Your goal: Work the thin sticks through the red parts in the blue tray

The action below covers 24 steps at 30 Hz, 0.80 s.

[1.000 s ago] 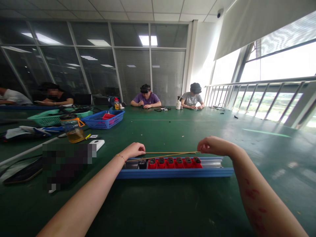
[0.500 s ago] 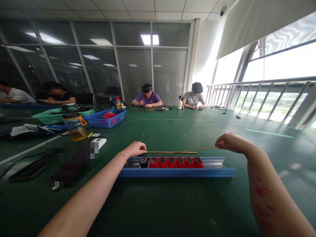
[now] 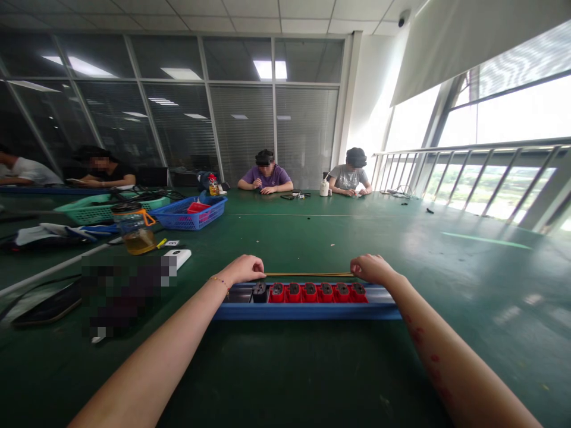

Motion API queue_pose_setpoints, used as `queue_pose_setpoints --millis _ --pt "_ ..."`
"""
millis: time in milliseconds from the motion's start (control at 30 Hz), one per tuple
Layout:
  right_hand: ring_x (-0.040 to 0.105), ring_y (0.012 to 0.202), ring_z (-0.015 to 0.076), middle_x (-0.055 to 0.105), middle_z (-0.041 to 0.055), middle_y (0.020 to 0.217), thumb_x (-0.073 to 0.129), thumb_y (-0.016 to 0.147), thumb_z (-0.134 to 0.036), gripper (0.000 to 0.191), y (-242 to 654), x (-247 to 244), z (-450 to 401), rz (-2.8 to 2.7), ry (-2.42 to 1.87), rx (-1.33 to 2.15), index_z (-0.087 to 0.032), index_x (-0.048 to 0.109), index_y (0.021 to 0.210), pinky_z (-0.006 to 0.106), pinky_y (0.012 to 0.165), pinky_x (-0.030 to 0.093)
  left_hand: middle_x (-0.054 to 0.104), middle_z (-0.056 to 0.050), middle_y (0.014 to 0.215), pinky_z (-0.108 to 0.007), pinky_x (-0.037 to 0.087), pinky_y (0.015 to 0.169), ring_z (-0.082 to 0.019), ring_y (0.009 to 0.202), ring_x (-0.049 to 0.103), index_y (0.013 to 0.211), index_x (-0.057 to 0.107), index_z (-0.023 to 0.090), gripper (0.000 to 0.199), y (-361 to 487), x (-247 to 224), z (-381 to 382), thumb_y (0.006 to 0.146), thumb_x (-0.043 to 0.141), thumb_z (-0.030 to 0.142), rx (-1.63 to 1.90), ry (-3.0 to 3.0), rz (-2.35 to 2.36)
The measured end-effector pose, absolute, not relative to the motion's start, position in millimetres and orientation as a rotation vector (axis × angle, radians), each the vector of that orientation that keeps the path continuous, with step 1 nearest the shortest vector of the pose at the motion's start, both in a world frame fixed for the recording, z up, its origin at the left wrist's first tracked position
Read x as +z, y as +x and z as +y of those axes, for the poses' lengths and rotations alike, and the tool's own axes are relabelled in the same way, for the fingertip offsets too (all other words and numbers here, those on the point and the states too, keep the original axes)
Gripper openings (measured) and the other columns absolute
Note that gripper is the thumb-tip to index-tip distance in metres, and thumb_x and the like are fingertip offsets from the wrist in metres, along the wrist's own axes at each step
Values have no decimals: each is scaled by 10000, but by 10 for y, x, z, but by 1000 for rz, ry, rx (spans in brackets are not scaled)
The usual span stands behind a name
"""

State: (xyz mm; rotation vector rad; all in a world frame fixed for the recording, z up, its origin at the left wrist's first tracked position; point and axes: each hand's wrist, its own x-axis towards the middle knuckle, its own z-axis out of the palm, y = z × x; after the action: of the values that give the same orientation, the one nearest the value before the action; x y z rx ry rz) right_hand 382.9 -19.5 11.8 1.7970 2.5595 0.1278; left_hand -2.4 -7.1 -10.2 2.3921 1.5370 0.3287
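Observation:
Thin tan sticks (image 3: 308, 274) lie close together along the far side of a blue channel (image 3: 307, 311). My left hand (image 3: 243, 269) is closed at their left end, fingertips pinched together. At the right end my right hand (image 3: 371, 269) is also closed, with its fingertips on the sticks. In the channel stands a row of several red blocks (image 3: 311, 293) with dark tops, and one black block (image 3: 259, 292) at the row's left. My right wrist covers the channel's right end.
On the left are a blue basket (image 3: 191, 219), a green basket (image 3: 84, 212), a jar of amber liquid (image 3: 137, 238), a white device (image 3: 182, 258) and a dark phone (image 3: 44, 303). Co-workers (image 3: 266, 177) sit across the green table (image 3: 285, 368).
My right hand has moved left and lowered its stick, which now lies alongside the other one. My left hand has stayed in place.

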Motion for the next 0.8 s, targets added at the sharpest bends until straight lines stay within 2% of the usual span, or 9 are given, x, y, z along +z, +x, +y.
queue_pose_setpoints --millis 167,300,367,600,800 --pt "593 857 210 670 28 883 464 747 -210 194 3774 86 -202 2558 1764 161 -254 641 813 316 720 395 651 -1 765 -197 392 577 -133 694 584 760 631 213 275 -39 -107 -71 692 533 460 340 2434 1530" --pt "562 947 212 636 28 1015 511 720 -209 264 3778 63 -170 2573 1715 154 -266 593 964 302 727 403 648 -4 780 -213 382 586 -141 705 576 756 636 230 250 -8 -75 -97 710 530 452 291 2507 1568" --pt "565 944 203 637 23 1017 512 718 -190 307 3769 56 -149 2577 1679 141 -273 577 1006 287 718 408 647 -8 796 -223 381 603 -146 715 571 744 637 240 227 21 -53 -111 716 534 440 256 2548 1598" --pt "608 793 196 664 53 861 492 686 -88 273 3711 49 -93 2531 1642 151 -226 628 878 254 646 410 646 -17 799 -266 392 706 -158 753 571 732 627 228 152 122 26 -130 755 484 271 52 2810 1557" --pt "599 750 213 653 53 829 583 597 -137 241 3661 29 -52 2549 1622 145 -214 635 820 247 589 398 629 1 795 -240 387 602 -149 708 558 759 593 228 190 160 89 -156 629 500 126 -65 2804 1625"
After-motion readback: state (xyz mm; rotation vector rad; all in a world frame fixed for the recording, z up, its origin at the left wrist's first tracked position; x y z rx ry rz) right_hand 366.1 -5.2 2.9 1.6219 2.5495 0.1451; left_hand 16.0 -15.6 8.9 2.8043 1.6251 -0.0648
